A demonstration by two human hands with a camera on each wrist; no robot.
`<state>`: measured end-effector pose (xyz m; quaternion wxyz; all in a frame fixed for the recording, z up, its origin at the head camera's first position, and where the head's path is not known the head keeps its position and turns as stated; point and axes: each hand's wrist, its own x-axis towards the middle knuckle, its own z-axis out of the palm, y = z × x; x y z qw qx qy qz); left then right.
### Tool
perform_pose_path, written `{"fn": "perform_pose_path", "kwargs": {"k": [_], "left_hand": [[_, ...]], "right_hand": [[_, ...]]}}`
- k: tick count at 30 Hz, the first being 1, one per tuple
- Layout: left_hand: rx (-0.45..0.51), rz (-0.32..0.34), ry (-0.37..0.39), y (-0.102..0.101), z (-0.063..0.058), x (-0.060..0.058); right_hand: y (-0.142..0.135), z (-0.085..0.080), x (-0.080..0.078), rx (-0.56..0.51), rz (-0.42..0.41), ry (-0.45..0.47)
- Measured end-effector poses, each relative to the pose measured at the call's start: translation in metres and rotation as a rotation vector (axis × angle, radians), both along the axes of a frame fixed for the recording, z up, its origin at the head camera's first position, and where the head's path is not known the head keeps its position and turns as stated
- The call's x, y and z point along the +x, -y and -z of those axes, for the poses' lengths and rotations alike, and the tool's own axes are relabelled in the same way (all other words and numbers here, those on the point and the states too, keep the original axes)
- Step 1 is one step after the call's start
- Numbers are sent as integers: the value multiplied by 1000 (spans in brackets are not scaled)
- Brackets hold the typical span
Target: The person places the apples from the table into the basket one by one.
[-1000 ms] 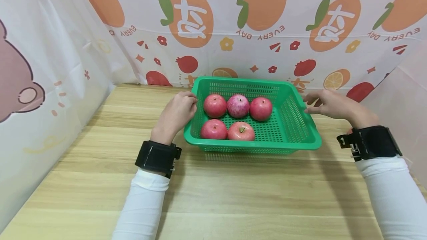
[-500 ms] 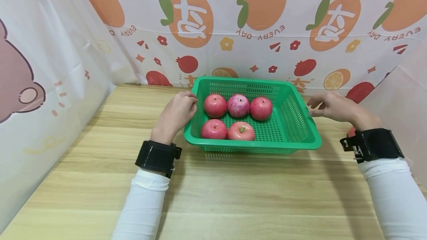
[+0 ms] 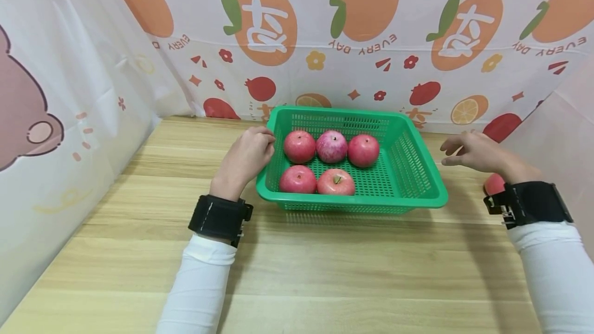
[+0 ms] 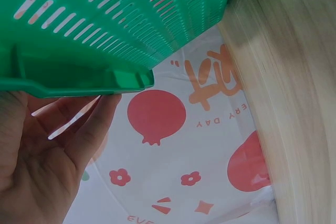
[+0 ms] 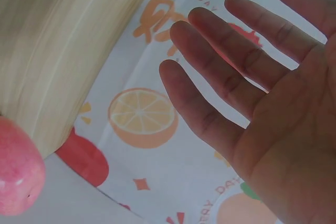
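A green plastic basket [image 3: 390,202] stands on the wooden table with several red apples [image 3: 364,150] in it. At its left side my left hand [image 3: 247,157] grips the rim with bent fingers. In the left wrist view, the fingertips of that hand [image 4: 50,153] meet the underside of the basket's rim [image 4: 79,92]. My right hand [image 3: 475,151] hovers just off the basket's right side, holding nothing. Its fingers are spread and slightly bent in the right wrist view, where the palm [image 5: 286,121] shows. One more apple [image 3: 494,184] lies beside the right wrist, partly hidden by it.
A white cloth [image 3: 297,81] with printed fruit hangs behind the table, and further cloth rises at the left [image 3: 97,117] and right. Bare wooden tabletop [image 3: 352,267] stretches in front of the basket. Each wrist wears a black strap [image 3: 218,219].
My right hand has let go of the basket's right rim and moved away to the right, uncovering more of the loose apple. The left hand and the basket stay in place.
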<state>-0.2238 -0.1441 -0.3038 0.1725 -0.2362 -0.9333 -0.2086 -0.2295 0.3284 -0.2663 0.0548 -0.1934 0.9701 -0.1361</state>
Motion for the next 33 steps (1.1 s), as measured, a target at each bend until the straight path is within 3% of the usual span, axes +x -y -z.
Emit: {"fn": "perform_pose_path", "kwargs": {"k": [23,33], "left_hand": [[0,-3,2,0,-1,0],[0,-6,10,0,-1,0]], "right_hand": [[-39,5,5,10,89,64],[-54,6,8,79,88,44]]}}
